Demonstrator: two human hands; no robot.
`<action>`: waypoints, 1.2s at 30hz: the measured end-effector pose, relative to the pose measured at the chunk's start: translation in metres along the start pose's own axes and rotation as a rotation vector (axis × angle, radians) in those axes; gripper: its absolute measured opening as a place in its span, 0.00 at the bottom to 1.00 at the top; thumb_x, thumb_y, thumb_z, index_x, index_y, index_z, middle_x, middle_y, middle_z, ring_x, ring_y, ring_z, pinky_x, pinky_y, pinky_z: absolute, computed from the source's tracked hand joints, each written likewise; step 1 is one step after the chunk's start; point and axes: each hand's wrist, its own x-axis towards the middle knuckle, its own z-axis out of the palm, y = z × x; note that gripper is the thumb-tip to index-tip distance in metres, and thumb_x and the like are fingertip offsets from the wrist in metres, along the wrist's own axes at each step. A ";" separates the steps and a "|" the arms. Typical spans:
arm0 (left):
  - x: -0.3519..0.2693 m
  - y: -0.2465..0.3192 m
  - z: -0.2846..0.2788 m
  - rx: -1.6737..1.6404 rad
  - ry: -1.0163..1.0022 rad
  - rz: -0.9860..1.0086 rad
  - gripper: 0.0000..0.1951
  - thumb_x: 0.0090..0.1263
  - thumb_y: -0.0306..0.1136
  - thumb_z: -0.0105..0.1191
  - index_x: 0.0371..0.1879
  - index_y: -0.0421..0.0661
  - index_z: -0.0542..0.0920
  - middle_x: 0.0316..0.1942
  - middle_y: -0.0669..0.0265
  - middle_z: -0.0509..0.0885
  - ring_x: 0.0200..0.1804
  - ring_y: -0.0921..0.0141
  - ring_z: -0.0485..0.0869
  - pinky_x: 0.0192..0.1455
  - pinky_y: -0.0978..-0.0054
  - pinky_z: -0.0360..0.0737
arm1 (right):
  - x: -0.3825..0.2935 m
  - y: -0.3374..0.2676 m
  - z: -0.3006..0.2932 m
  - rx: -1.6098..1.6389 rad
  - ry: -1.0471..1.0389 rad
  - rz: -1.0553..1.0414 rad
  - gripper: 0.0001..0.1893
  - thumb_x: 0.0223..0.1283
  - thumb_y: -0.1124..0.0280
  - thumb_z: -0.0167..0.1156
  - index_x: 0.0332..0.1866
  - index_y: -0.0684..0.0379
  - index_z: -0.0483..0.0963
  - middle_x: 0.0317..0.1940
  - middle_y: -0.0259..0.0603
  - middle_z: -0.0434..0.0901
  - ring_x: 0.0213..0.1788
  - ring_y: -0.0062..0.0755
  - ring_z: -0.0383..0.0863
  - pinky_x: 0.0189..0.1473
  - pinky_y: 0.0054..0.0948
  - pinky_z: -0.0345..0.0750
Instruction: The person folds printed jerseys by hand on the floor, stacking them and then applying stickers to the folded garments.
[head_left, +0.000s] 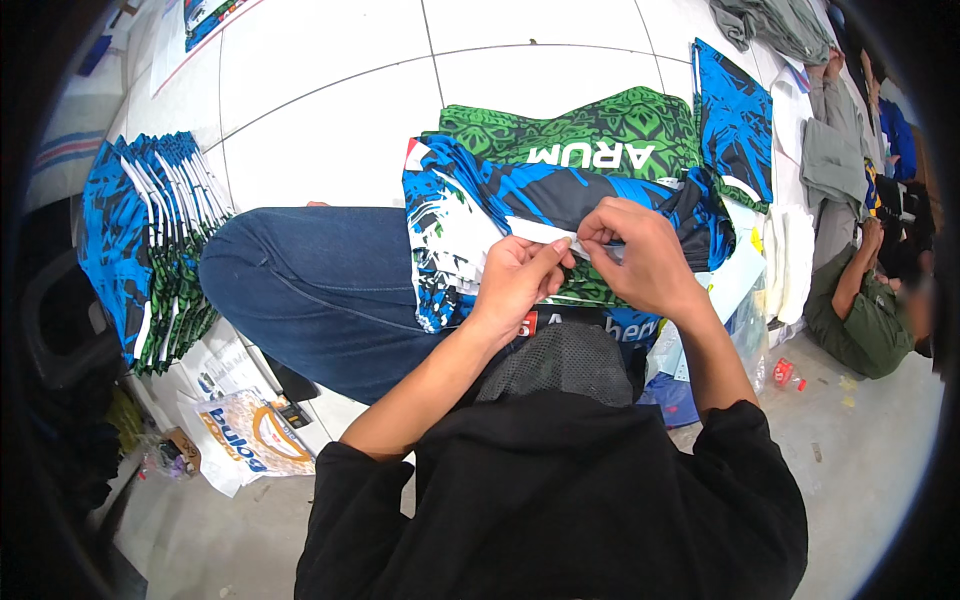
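Observation:
A pile of printed jersey fabric pieces (517, 184) in blue, black and white lies across my lap. My left hand (521, 281) pinches a white fabric strip (531, 229) along the edge of the top piece, between thumb and index finger. Close beside it, my right hand (641, 255) grips the same strip with thumb and fingertips. The strip's end between the two hands is partly hidden by my fingers. Beyond the pile spreads a green and black patterned fabric piece (570, 124) bearing white lettering.
At the left hangs a fanned stack of blue and green fabric pieces (116, 240). A blue panel (733, 120) lies right of the pile, near folded white cloth (791, 262). A plastic bottle (787, 373) lies on the floor. Another person (862, 315) sits at the far right, near grey garments (832, 165).

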 end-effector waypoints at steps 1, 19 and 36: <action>0.000 0.001 0.001 0.005 -0.002 0.003 0.10 0.75 0.34 0.60 0.36 0.39 0.83 0.23 0.71 0.81 0.21 0.82 0.72 0.23 0.84 0.62 | 0.000 0.000 0.000 -0.004 0.007 -0.002 0.04 0.54 0.78 0.65 0.34 0.61 0.77 0.30 0.42 0.81 0.37 0.41 0.84 0.40 0.38 0.78; 0.003 0.000 -0.003 -0.072 -0.017 -0.055 0.15 0.77 0.37 0.55 0.32 0.37 0.83 0.22 0.68 0.80 0.20 0.78 0.72 0.23 0.81 0.61 | -0.032 -0.008 0.012 -0.106 0.189 -0.136 0.21 0.51 0.85 0.64 0.53 0.61 0.81 0.50 0.47 0.84 0.56 0.49 0.83 0.56 0.39 0.79; -0.001 0.021 0.001 -0.087 -0.075 -0.014 0.15 0.80 0.38 0.51 0.34 0.39 0.82 0.29 0.66 0.84 0.23 0.78 0.73 0.27 0.80 0.64 | -0.010 0.021 -0.031 -0.164 0.174 -0.280 0.14 0.46 0.81 0.71 0.40 0.59 0.81 0.42 0.38 0.84 0.53 0.44 0.82 0.53 0.40 0.77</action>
